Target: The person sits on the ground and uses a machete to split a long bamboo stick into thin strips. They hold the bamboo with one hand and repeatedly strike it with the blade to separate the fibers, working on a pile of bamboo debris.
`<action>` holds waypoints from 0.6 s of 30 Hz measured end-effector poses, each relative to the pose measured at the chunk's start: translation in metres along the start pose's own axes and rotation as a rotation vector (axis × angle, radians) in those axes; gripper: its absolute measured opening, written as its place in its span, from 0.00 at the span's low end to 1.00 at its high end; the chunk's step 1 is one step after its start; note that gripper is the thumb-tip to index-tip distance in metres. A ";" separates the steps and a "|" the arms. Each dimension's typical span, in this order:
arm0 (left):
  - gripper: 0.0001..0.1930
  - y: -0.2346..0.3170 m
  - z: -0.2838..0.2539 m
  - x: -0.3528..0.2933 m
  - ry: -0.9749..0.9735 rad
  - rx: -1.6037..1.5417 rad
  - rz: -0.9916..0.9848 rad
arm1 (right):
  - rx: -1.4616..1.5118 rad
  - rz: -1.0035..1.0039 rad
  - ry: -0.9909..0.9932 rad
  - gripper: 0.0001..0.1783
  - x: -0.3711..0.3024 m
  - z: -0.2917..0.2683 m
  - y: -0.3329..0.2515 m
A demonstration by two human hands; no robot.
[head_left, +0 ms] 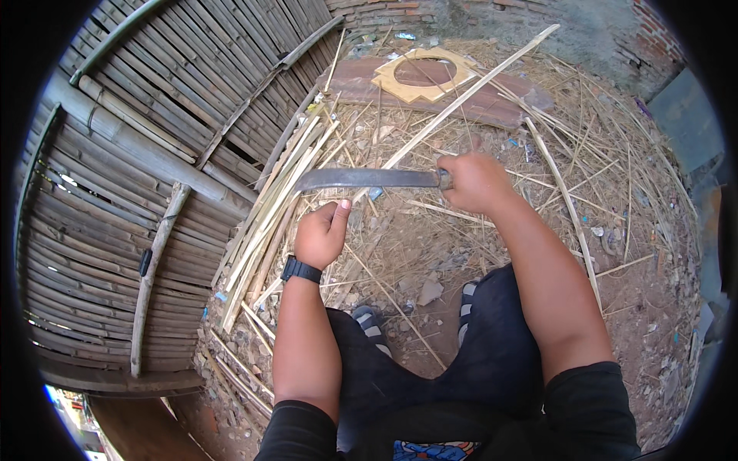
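Observation:
A machete [365,179] with a long dark blade, curved at the tip, is in my right hand [475,183]. My fingers wrap round its handle, and the blade points left, crossing over a long pale bamboo strip [469,94]. That strip runs from the far right down toward my left hand [319,234], which is closed about its near part with the thumb up along it. The blade passes just beyond my left thumb. Whether its edge touches the strip I cannot tell. A dark watch [301,270] is on my left wrist.
Several split bamboo strips [265,219] lie along the bamboo wall [115,230] on the left. A yellowish board with a round hole [383,79] rests on a brown panel [346,88] at the back. Shavings and debris litter the dirt floor. A brick wall [492,27] stands behind.

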State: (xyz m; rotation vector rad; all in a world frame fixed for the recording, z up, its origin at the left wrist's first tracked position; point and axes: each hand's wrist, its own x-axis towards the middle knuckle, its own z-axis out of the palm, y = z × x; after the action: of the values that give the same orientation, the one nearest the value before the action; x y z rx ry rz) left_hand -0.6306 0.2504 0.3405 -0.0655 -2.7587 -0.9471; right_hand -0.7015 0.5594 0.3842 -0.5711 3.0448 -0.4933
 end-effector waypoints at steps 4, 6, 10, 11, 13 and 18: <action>0.30 -0.011 -0.010 -0.004 0.081 0.053 -0.037 | 0.341 0.362 0.316 0.19 0.020 0.013 0.061; 0.30 -0.007 -0.012 -0.003 0.055 0.097 -0.059 | 0.394 0.456 0.403 0.18 0.020 0.019 0.078; 0.29 0.001 -0.004 0.001 0.050 0.040 -0.034 | 0.278 0.232 0.267 0.18 0.009 0.022 0.058; 0.29 0.006 -0.002 0.001 0.049 0.005 -0.029 | 0.237 0.140 0.214 0.18 0.005 0.017 0.042; 0.29 0.007 0.003 0.001 0.051 -0.020 -0.006 | 0.030 0.029 0.040 0.18 0.000 0.006 0.014; 0.29 0.006 -0.011 -0.004 0.114 0.086 0.022 | 0.222 0.258 0.189 0.19 0.010 0.009 0.047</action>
State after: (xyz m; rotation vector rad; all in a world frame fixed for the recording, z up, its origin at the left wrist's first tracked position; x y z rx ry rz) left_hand -0.6240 0.2486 0.3519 -0.0268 -2.6839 -0.7995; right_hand -0.7270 0.5942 0.3620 -0.1269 3.1083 -0.9021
